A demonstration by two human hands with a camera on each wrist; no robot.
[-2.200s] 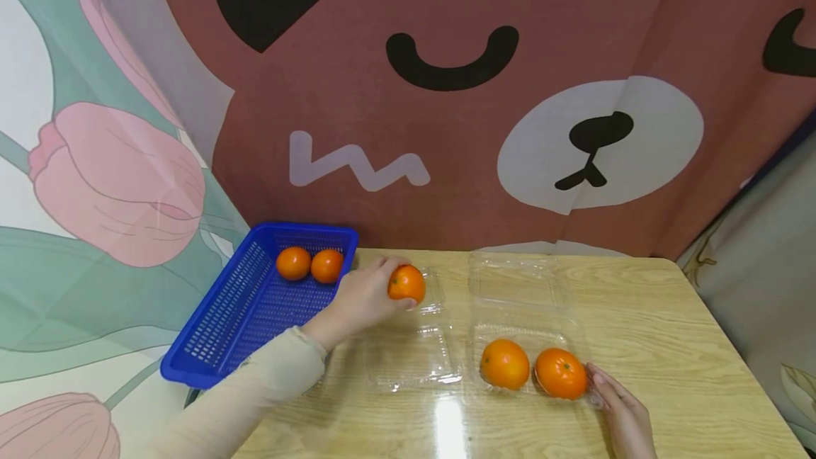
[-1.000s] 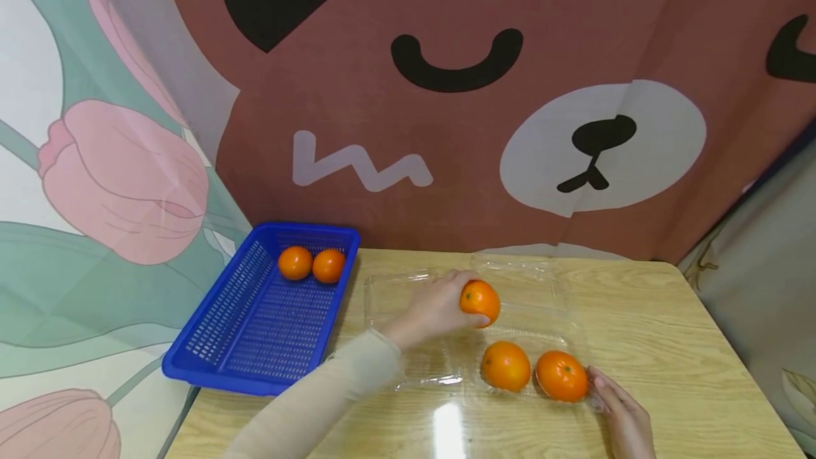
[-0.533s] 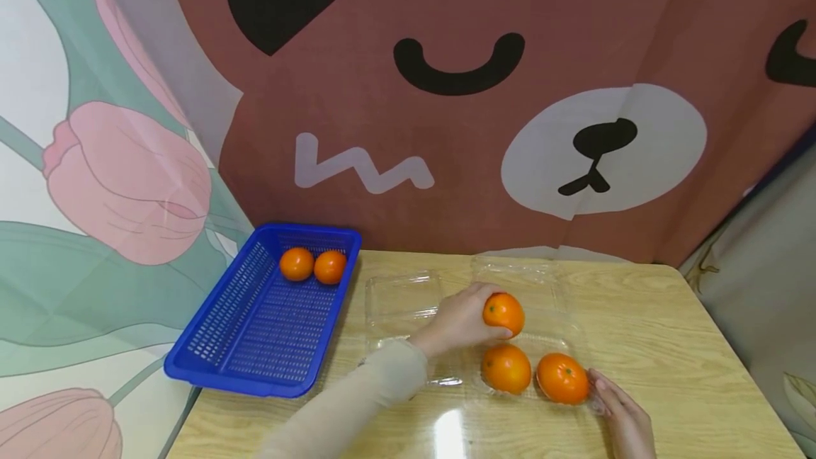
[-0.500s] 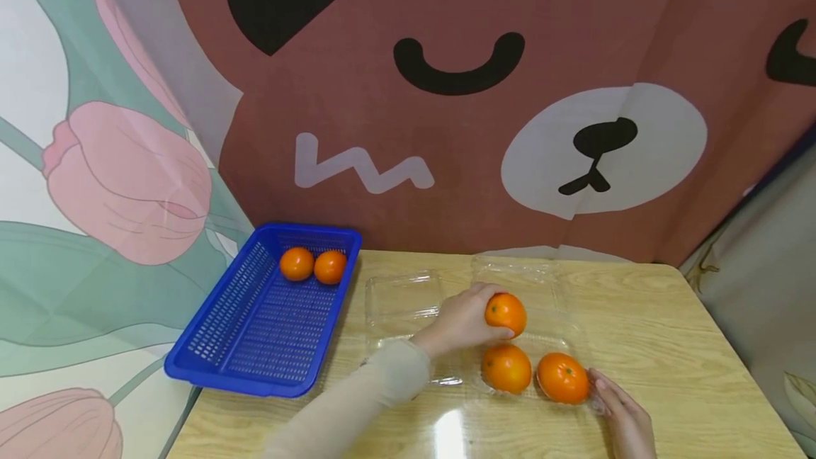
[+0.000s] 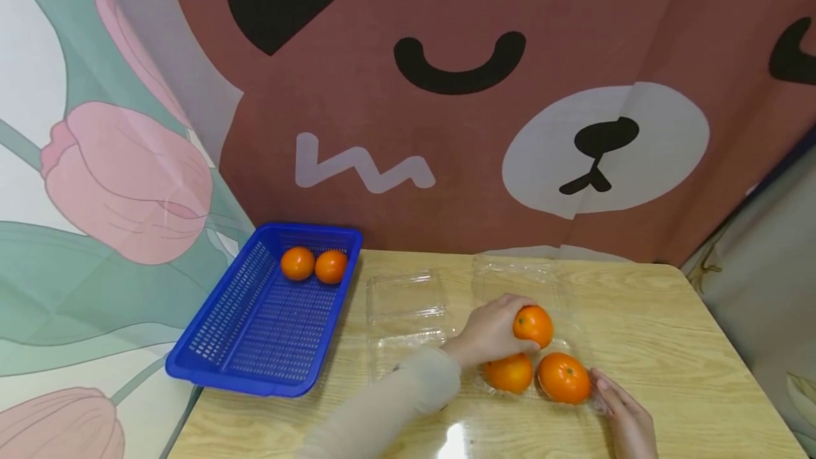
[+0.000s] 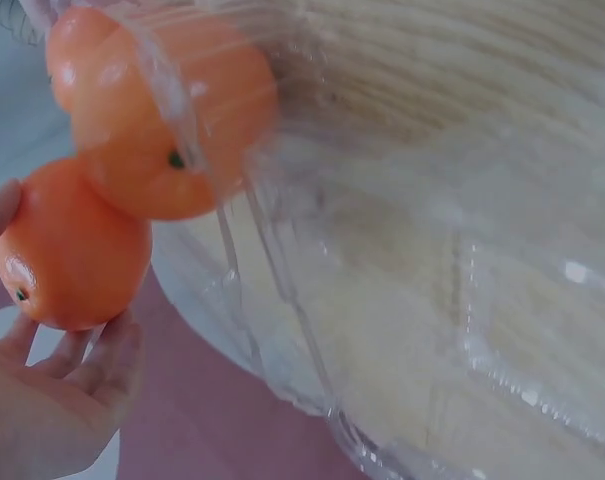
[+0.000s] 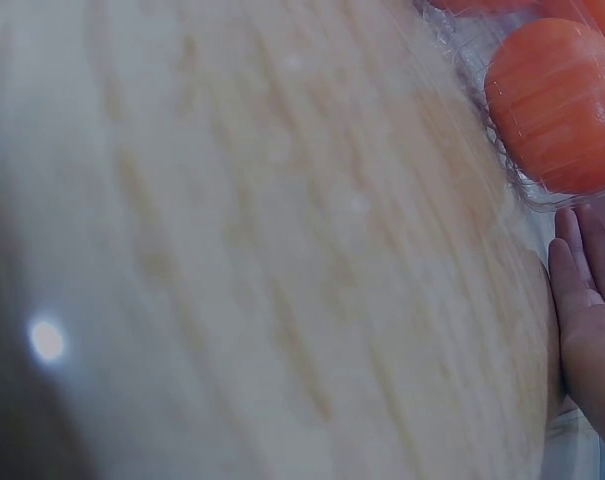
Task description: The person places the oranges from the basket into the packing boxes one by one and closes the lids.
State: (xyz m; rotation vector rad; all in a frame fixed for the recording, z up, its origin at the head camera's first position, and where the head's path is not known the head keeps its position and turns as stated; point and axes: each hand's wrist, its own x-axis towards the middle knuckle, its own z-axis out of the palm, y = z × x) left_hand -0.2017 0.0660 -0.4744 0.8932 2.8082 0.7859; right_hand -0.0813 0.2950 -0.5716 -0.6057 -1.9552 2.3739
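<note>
My left hand grips an orange above the right-hand clear plastic clamshell box. Thumb and fingers wrap that orange in the left wrist view. Inside the box's front half sit two more oranges, a left one partly hidden by my left hand and a right one. At the box's right front corner, my right hand touches the edge with fairly straight fingers. The right wrist view shows this hand beside the box wall, below an orange.
A blue perforated basket stands at the left with two oranges, one left and one right, at its far end. Another opened clear clamshell lies between basket and right-hand box, partly behind my left forearm. A printed curtain hangs behind the wooden table.
My left hand has carried the orange rightward from beside the basket, over the left clamshell, to above the right-hand box. My right hand has stayed at the box corner.
</note>
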